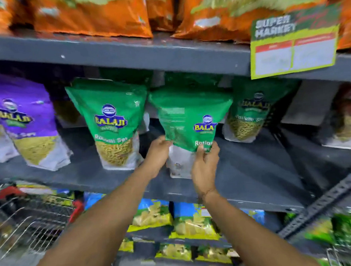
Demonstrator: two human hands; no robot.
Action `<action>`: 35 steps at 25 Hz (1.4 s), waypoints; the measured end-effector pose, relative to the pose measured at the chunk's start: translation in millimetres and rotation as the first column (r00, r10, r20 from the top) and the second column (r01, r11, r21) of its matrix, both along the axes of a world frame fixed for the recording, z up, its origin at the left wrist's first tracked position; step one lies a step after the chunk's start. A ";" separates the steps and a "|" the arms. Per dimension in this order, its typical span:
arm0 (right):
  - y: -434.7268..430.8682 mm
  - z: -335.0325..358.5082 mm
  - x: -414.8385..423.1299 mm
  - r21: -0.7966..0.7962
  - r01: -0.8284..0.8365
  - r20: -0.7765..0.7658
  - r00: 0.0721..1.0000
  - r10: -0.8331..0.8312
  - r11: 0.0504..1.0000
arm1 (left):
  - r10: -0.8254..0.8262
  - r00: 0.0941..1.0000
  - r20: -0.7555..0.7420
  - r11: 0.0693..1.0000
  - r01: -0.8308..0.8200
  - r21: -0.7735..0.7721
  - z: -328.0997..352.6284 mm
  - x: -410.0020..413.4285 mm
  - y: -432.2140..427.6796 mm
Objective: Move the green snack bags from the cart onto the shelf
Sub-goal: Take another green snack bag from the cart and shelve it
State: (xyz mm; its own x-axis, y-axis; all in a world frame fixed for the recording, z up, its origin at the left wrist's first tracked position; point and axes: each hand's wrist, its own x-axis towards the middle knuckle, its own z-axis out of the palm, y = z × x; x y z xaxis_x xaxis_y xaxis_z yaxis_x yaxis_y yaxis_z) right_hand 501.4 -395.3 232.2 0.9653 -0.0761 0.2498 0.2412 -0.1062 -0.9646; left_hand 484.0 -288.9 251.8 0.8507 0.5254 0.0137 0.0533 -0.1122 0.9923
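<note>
A green snack bag (pixel 187 121) stands tilted at the middle of the grey shelf (pixel 245 169), held at its lower part by both hands. My left hand (pixel 158 152) grips its lower left edge. My right hand (pixel 204 164) grips its lower right front. Another green bag (pixel 112 124) stands upright to its left, and a third green bag (pixel 250 111) stands to its right, further back. More green bags show dimly behind them. The wire cart (pixel 21 222) is at the lower left, below the shelf.
Purple snack bags (pixel 24 122) stand at the shelf's left. Orange bags (pixel 91 14) fill the shelf above, with a green price sign (pixel 293 45) hanging from its edge. Blue and yellow bags (pixel 153 215) sit on lower shelves. A perforated upright (pixel 330 194) runs at right.
</note>
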 end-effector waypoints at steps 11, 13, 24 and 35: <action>-21.3 3.7 40.7 0.358 0.085 -0.375 0.925 0.059 0.930 | 0.350 0.926 0.142 0.931 -0.361 0.059 -34.9 -20.2 -5.3; -15.1 -1.7 14.7 0.298 0.155 -0.357 0.933 -0.041 0.942 | 0.281 0.953 0.110 0.957 -0.287 0.039 -27.0 -4.5 10.7; 7.5 -19.1 49.7 0.382 -0.157 -0.328 0.898 0.292 0.911 | 0.249 0.965 -0.084 0.968 -0.246 0.038 -27.4 17.7 -17.6; 187.1 -41.6 -169.9 0.159 -0.315 -0.318 0.881 0.351 0.936 | 0.679 0.727 0.105 0.734 -0.668 -0.119 -67.5 -190.1 145.6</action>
